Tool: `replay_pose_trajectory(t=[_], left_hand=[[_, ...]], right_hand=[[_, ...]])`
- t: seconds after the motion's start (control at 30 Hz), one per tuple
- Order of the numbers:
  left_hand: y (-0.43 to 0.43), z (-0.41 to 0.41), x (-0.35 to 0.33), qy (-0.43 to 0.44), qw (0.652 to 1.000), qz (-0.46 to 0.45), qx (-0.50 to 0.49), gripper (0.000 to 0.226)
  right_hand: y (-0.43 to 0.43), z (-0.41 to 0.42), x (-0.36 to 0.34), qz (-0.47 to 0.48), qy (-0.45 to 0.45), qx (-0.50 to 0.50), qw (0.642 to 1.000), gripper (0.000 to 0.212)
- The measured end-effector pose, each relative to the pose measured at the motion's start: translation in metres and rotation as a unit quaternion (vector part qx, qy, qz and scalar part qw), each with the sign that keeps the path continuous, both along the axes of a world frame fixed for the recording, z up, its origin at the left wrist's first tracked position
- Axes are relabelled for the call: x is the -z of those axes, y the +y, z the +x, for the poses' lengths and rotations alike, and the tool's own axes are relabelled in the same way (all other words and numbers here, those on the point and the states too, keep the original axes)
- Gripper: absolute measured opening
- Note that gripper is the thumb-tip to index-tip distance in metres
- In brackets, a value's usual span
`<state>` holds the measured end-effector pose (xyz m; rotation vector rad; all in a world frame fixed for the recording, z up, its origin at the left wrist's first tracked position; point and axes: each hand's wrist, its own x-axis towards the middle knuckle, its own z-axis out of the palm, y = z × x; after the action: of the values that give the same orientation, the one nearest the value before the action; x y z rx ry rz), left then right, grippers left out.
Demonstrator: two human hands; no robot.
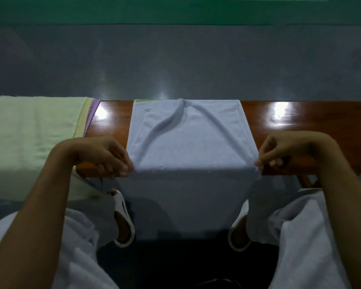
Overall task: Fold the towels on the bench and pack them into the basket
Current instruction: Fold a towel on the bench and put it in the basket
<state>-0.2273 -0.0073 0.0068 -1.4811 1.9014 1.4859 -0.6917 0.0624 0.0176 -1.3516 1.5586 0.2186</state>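
Each at the wooden bench's (300,124) near edge, the left hand (104,155) and right hand (279,151) pinch the pale blue towel's (188,138) sides, likely to lift its hanging half into a fold.

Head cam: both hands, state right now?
Left hand: closed, pinching the blue towel at its left edge.
Right hand: closed, pinching the same towel's right edge.

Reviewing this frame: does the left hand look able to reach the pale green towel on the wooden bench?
Probably yes. The pale green towel lies right beside the left hand with nothing between, but that hand pinches the light blue towel and must let go first.
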Motion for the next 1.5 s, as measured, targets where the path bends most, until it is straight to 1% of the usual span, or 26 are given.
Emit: replay_pose_trajectory(t=[0.03,0.07,0.1,0.17,0.2,0.27,0.33,0.4,0.47,0.5,0.57,0.63,0.67,0.73,0.83,0.9,0.93,1.0,1.07,1.13,1.23,1.33,1.4,1.47,1.5], left_hand=[[-0.003,-0.002,0.002,0.007,0.998,-0.048,-0.04,0.01],[-0.007,-0.004,0.007,0.013,0.99,-0.106,-0.096,0.014],[-0.012,-0.009,0.015,0.019,0.972,-0.167,-0.163,0.017],[-0.02,-0.025,0.029,0.025,0.918,-0.295,-0.265,0.017],[-0.024,-0.035,0.036,0.028,0.891,-0.352,-0.284,0.017],[-0.03,-0.054,0.046,0.033,0.86,-0.423,-0.284,0.018],[-0.036,-0.069,0.053,0.032,0.846,-0.452,-0.281,0.021],[-0.043,-0.077,0.058,0.016,0.838,-0.462,-0.291,0.025],[-0.05,-0.08,0.061,0.013,0.836,-0.457,-0.304,0.023],[-0.052,-0.08,0.061,0.018,0.838,-0.447,-0.312,0.019],[-0.054,-0.08,0.06,0.019,0.839,-0.44,-0.318,0.016],[-0.054,-0.08,0.06,0.024,0.836,-0.44,-0.326,0.015],[-0.054,-0.079,0.059,0.03,0.833,-0.444,-0.33,0.012],[-0.054,-0.078,0.054,0.049,0.815,-0.466,-0.34,0.013],[-0.061,-0.074,0.043,0.06,0.767,-0.514,-0.379,0.019],[-0.064,-0.074,0.039,0.074,0.743,-0.526,-0.408,0.022],[-0.064,-0.075,0.041,0.077,0.736,-0.527,-0.418,0.023],[-0.064,-0.076,0.049,0.073,0.739,-0.518,-0.425,0.022],[-0.06,-0.076,0.06,0.067,0.76,-0.498,-0.413,0.025],[-0.057,-0.075,0.071,0.069,0.775,-0.499,-0.381,0.028],[-0.05,-0.079,0.082,0.008,0.785,-0.538,-0.308,0.033],[-0.04,-0.09,0.086,-0.024,0.785,-0.558,-0.269,0.04],[-0.031,-0.098,0.084,-0.032,0.78,-0.58,-0.232,0.041],[-0.024,-0.105,0.08,-0.033,0.794,-0.585,-0.161,0.046],[-0.022,-0.107,0.08,-0.033,0.81,-0.571,-0.128,0.05]], right_hand=[[-0.002,0.0,0.001,-0.036,-0.004,0.043,0.998,0.032],[-0.005,0.001,0.003,-0.085,-0.008,0.09,0.992,0.032],[-0.009,0.003,0.008,-0.141,-0.005,0.133,0.981,0.032],[-0.021,0.013,0.019,-0.248,0.017,0.204,0.947,0.027],[-0.029,0.021,0.025,-0.289,0.026,0.23,0.929,0.021],[-0.046,0.034,0.037,-0.351,0.049,0.263,0.897,0.014],[-0.063,0.042,0.046,-0.39,0.09,0.272,0.875,0.014],[-0.077,0.044,0.053,-0.398,0.133,0.283,0.863,0.021],[-0.086,0.044,0.058,-0.379,0.157,0.295,0.863,0.032],[-0.09,0.044,0.061,-0.365,0.159,0.3,0.867,0.034],[-0.095,0.044,0.065,-0.344,0.151,0.298,0.878,0.024],[-0.095,0.046,0.064,-0.342,0.14,0.288,0.884,0.008],[-0.094,0.045,0.063,-0.347,0.135,0.286,0.883,0.004],[-0.094,0.041,0.056,-0.373,0.103,0.298,0.873,0.004],[-0.094,0.032,0.04,-0.433,0.025,0.33,0.839,0.002],[-0.097,0.028,0.041,-0.452,-0.025,0.367,0.813,0.009],[-0.099,0.028,0.044,-0.45,-0.044,0.387,0.804,0.012],[-0.102,0.027,0.057,-0.424,-0.057,0.415,0.803,0.019],[-0.101,0.028,0.064,-0.393,-0.057,0.416,0.818,0.03],[-0.099,0.026,0.064,-0.385,-0.059,0.406,0.826,0.039],[-0.094,0.025,0.065,-0.385,-0.068,0.39,0.833,0.05],[-0.092,0.027,0.068,-0.383,-0.078,0.379,0.838,0.05],[-0.092,0.032,0.065,-0.387,-0.104,0.387,0.831,0.047],[-0.093,0.033,0.064,-0.391,-0.138,0.389,0.823,0.046],[-0.094,0.033,0.065,-0.39,-0.153,0.381,0.825,0.049]])
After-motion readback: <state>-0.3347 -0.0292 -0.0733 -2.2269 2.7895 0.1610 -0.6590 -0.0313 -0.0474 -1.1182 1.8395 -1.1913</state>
